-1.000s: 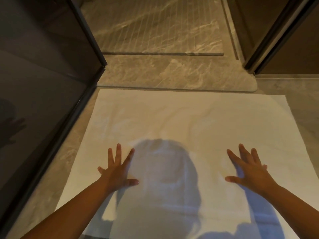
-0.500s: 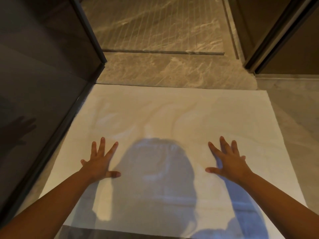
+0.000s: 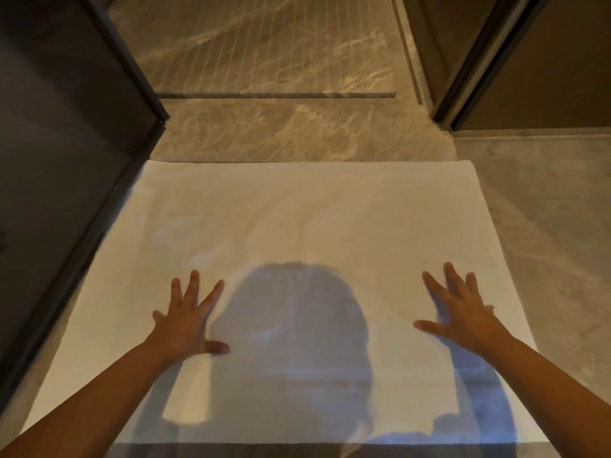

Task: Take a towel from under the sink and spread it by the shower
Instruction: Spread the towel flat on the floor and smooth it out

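Sliding left in frame since a second ago, the towel [image 3: 314, 219] now shows its near edge at the bottom. It lies flat on the floor [image 3: 545, 209], mid-frame, with its far edge along the shower sill [image 3: 297, 133]. The left hand [image 3: 188, 320] and right hand [image 3: 463, 314] press on it, grip released, fingers straight and spread. Spreading looks nearly done; perhaps only smoothing is left.
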`<action>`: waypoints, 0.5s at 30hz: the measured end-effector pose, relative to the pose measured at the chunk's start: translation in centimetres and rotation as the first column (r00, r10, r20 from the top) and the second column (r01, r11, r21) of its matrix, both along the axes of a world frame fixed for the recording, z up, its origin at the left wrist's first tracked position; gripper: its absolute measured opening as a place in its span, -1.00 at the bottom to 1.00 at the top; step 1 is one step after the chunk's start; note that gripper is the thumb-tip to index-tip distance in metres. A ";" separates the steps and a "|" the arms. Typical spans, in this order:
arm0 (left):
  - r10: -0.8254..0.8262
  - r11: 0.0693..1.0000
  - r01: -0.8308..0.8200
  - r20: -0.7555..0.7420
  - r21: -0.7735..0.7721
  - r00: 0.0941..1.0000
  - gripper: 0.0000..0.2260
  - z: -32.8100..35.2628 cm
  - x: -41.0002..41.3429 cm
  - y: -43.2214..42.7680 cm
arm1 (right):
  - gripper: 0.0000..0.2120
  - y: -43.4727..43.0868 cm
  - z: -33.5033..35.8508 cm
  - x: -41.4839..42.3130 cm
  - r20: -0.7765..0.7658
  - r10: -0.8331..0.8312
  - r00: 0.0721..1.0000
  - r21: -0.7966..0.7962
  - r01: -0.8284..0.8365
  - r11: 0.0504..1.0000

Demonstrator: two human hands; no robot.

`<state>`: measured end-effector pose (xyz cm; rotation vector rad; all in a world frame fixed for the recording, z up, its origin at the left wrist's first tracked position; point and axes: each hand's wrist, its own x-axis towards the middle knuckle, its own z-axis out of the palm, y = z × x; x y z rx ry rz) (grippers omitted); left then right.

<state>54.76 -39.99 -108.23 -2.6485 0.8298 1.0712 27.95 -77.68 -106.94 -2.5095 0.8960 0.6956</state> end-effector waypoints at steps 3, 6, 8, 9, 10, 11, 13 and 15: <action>0.002 0.999 -0.001 -0.011 0.039 1.000 0.19 0.3 0.0 -0.4 | -0.06 0.0 -0.2 -0.8 0.007 -0.015 1.000 0.039 0.015 0.999; 0.002 0.999 -0.001 -0.019 0.034 1.000 0.20 0.6 0.1 -0.6 | -0.02 0.0 -0.3 -1.2 0.009 -0.022 1.000 0.062 0.021 0.998; 0.002 0.999 -0.002 -0.024 0.032 1.000 0.20 0.8 0.0 -0.7 | -0.01 0.0 -0.3 -1.3 0.013 -0.027 1.000 0.062 0.026 0.998; 0.004 0.999 -0.003 -0.028 0.032 1.000 0.20 0.8 0.0 -0.7 | -0.01 0.0 -0.3 -1.3 0.014 -0.029 0.999 0.060 0.028 0.998; 0.006 1.000 -0.005 -0.033 0.031 0.999 0.20 0.9 0.0 -0.7 | 0.00 0.0 -0.3 -1.3 0.014 -0.030 0.999 0.058 0.029 0.998; 0.007 1.000 -0.006 -0.037 0.029 0.999 0.20 0.9 0.0 -0.8 | 0.00 0.0 -0.3 -1.2 0.012 -0.030 0.999 0.057 0.029 0.998; 0.011 1.000 -0.010 -0.045 0.027 0.999 0.20 0.9 0.2 -0.9 | 0.00 -0.2 -0.2 -0.9 0.009 -0.032 0.999 0.060 0.032 0.998; 0.010 1.000 -0.009 -0.049 0.030 0.999 0.19 1.0 0.3 -1.0 | -0.01 -0.4 -0.1 -0.7 0.007 -0.035 0.999 0.064 0.034 0.997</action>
